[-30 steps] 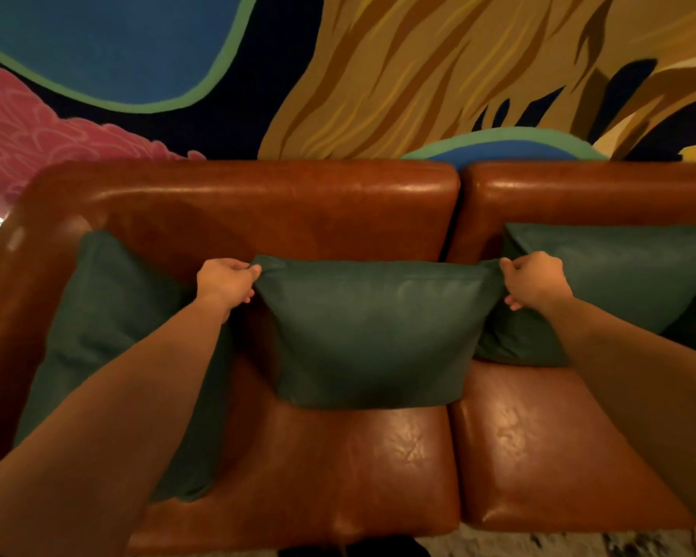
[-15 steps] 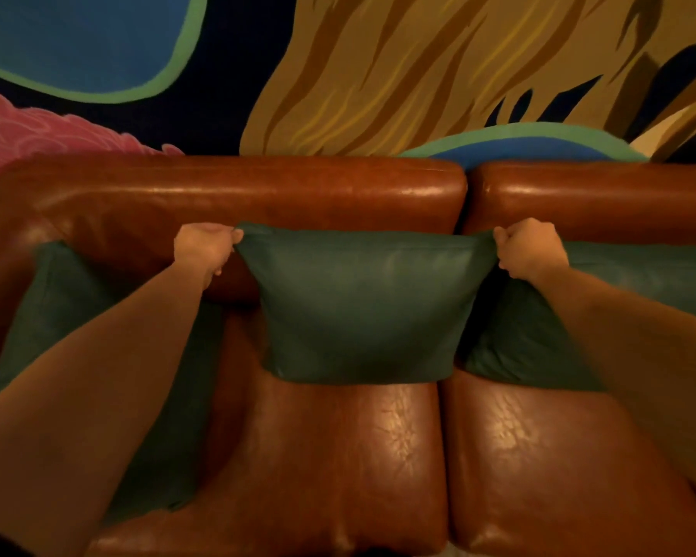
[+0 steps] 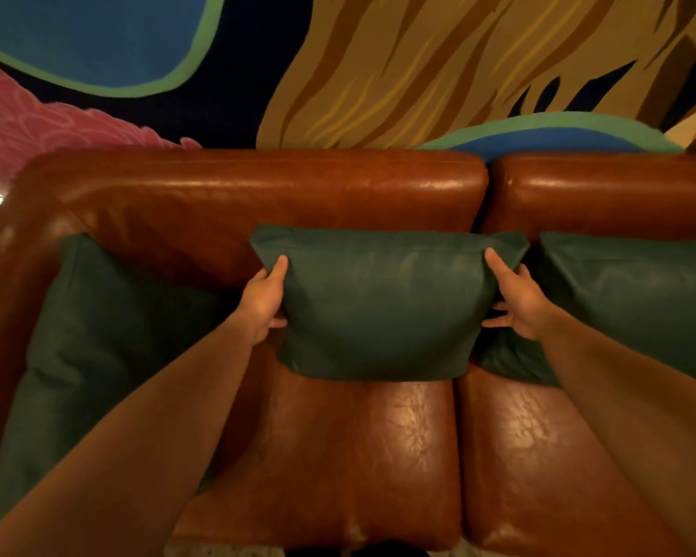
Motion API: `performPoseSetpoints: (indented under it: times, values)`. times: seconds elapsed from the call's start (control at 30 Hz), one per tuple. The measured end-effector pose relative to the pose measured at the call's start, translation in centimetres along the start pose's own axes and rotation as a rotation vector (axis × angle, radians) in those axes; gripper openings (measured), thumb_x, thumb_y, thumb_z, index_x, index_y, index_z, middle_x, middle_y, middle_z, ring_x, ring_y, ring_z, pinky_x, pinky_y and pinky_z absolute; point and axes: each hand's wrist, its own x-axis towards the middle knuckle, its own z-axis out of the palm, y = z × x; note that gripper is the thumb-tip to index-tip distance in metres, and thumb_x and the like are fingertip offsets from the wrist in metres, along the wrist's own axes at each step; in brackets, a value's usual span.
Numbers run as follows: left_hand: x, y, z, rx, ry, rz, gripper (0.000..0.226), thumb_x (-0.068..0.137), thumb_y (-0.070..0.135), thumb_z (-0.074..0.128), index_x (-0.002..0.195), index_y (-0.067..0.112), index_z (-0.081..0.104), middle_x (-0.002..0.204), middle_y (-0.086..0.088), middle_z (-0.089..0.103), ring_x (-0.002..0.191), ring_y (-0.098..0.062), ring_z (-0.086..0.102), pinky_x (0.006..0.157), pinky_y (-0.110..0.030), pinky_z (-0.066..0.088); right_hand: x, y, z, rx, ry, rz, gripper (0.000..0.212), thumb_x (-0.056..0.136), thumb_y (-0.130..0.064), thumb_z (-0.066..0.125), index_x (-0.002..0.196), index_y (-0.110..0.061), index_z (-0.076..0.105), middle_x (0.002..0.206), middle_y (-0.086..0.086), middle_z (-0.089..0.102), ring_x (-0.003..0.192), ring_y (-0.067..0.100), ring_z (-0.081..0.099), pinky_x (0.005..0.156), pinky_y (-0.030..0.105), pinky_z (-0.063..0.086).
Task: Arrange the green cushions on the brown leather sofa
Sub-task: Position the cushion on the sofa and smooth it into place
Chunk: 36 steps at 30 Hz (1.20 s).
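Green middle cushion (image 3: 382,303) upright on sofa (image 3: 258,195) | left hand (image 3: 263,303), right hand (image 3: 517,301) clamp its sides

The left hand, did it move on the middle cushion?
Yes. The left hand slid from the middle cushion's top corner down its side, away from the sofa back.

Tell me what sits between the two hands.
In the head view, the middle green cushion fills the stretch: left hand presses its left side, right hand its right.
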Motion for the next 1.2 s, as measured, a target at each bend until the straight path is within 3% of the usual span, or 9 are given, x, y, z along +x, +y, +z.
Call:
performPoseSetpoints:
  times: [0.13, 0.33, 0.53, 0.77, 0.9, 1.0, 1.07, 1.13, 1.2]
  values:
    - [1.1, 0.5, -0.6, -0.026, -0.002, -0.014, 0.057, 0.098, 0.056, 0.054, 0.146, 0.027, 0.049, 0.146, -0.001, 0.057, 0.136, -0.032, 0.049, 0.104, -0.065, 0.043, -0.2, 0.2, 1.4, 0.033, 0.018, -0.022, 0.066, 0.092, -0.066, 0.059, 0.149, -0.037, 0.044, 0.137, -0.002, 0.062, 0.130, 0.037, 0.056, 0.100, 0.062, 0.047]
    - [2.4, 0.7, -2.8, -0.077, 0.024, -0.043, 0.064, 0.096, 0.053, 0.060, 0.151, 0.023, 0.045, 0.153, -0.004, 0.050, 0.142, -0.035, 0.042, 0.104, -0.069, 0.042, -1.5, -0.6, 3.4, 0.065, 0.020, -0.044, 0.057, 0.094, -0.061, 0.059, 0.144, -0.036, 0.046, 0.133, -0.002, 0.062, 0.118, 0.030, 0.060, 0.092, 0.056, 0.050]
    - [3.5, 1.5, -6.1, -0.093, 0.085, -0.025, 0.068, 0.090, 0.055, 0.067, 0.148, 0.025, 0.049, 0.151, -0.002, 0.052, 0.140, -0.036, 0.044, 0.098, -0.070, 0.046, -2.5, -0.5, 6.3, 0.041, -0.013, -0.033, 0.065, 0.093, -0.063, 0.059, 0.150, -0.037, 0.042, 0.141, 0.000, 0.061, 0.128, 0.034, 0.058, 0.101, 0.063, 0.050]
    - [3.4, 1.4, -8.7, -0.112, 0.107, -0.026, 0.051, 0.096, 0.053, 0.060, 0.139, 0.027, 0.057, 0.145, -0.002, 0.058, 0.137, -0.034, 0.048, 0.103, -0.071, 0.041, -3.5, -0.7, 9.3, 0.031, -0.047, -0.043, 0.064, 0.093, -0.062, 0.059, 0.151, -0.039, 0.042, 0.140, -0.005, 0.061, 0.129, 0.030, 0.058, 0.102, 0.063, 0.050]
    - [2.5, 1.7, -8.7, -0.073, 0.010, -0.011, 0.051, 0.101, 0.054, 0.051, 0.145, 0.028, 0.050, 0.149, 0.000, 0.053, 0.139, -0.030, 0.046, 0.110, -0.067, 0.036, -3.5, -0.7, 9.7, 0.013, -0.025, -0.026, 0.070, 0.092, -0.064, 0.059, 0.154, -0.038, 0.038, 0.148, -0.002, 0.055, 0.135, 0.034, 0.053, 0.105, 0.064, 0.046]
    - [1.9, 1.9, -8.6, -0.030, -0.018, 0.000, 0.053, 0.102, 0.053, 0.049, 0.148, 0.027, 0.045, 0.149, 0.001, 0.052, 0.138, -0.026, 0.046, 0.113, -0.058, 0.036, -3.3, -0.8, 9.2, -0.038, -0.027, 0.022, 0.084, 0.085, -0.073, 0.060, 0.157, -0.041, 0.030, 0.157, -0.001, 0.047, 0.142, 0.039, 0.045, 0.109, 0.066, 0.041]
    - [1.7, 2.0, -9.2, 0.011, 0.056, 0.058, 0.062, 0.101, 0.053, 0.050, 0.154, 0.021, 0.039, 0.151, -0.003, 0.050, 0.138, -0.028, 0.047, 0.113, -0.051, 0.040, -3.9, -0.9, 8.9, -0.098, -0.059, 0.047, 0.099, 0.075, -0.082, 0.063, 0.159, -0.043, 0.026, 0.162, 0.000, 0.039, 0.147, 0.040, 0.038, 0.112, 0.065, 0.038]
    - [1.4, 2.1, -10.7, 0.173, 0.229, 0.236, 0.061, 0.103, 0.043, 0.051, 0.153, 0.009, 0.042, 0.153, -0.010, 0.049, 0.140, -0.030, 0.046, 0.115, -0.036, 0.037, -5.2, -0.3, 8.5, -0.243, -0.171, 0.100, 0.134, 0.044, -0.094, 0.069, 0.160, -0.046, 0.021, 0.167, -0.002, 0.028, 0.153, 0.039, 0.025, 0.114, 0.065, 0.034]
    - [0.7, 2.2, -13.1, 0.315, 0.382, 0.420, 0.056, 0.103, 0.030, 0.054, 0.150, 0.001, 0.045, 0.153, -0.014, 0.049, 0.139, -0.027, 0.049, 0.110, -0.022, 0.032, -5.9, 1.0, 7.8, -0.444, -0.257, 0.179, 0.167, 0.014, -0.092, 0.076, 0.161, -0.043, 0.016, 0.171, -0.002, 0.018, 0.156, 0.039, 0.017, 0.114, 0.061, 0.033]
